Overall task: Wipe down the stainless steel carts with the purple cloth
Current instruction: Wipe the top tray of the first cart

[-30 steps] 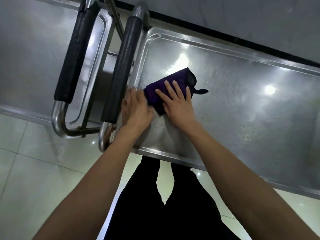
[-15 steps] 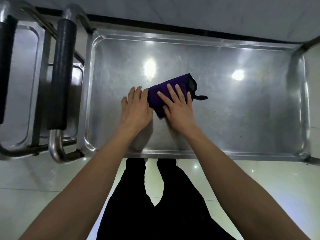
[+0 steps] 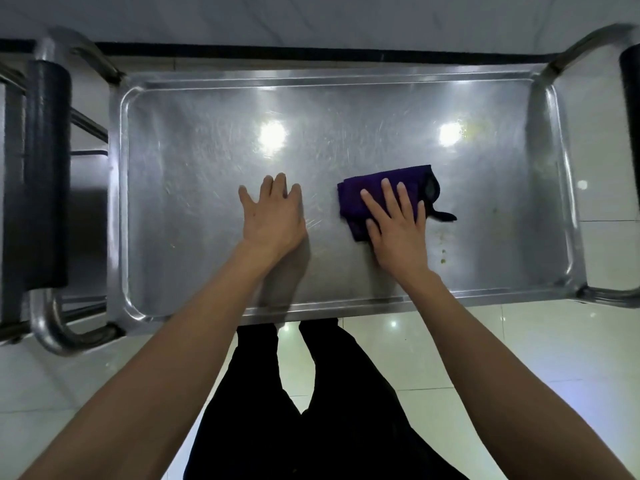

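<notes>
Glossy tiled floor (image 3: 519,344) all round, and one whole cart tray (image 3: 207,188) in view with a raised rim on every side, plus a sliver of a second cart (image 3: 14,209) on the far left. Two black padded handles: one (image 3: 46,174) left, one (image 3: 631,98) right. Left hand (image 3: 273,216) lies flat on the bare surface, fingers spread, holding nothing. Right hand (image 3: 398,223) presses the one purple cloth (image 3: 377,192) flat, right of centre. A second ago both hands were together on it by the left rim; now they're well apart, with loads of open steel around.
</notes>
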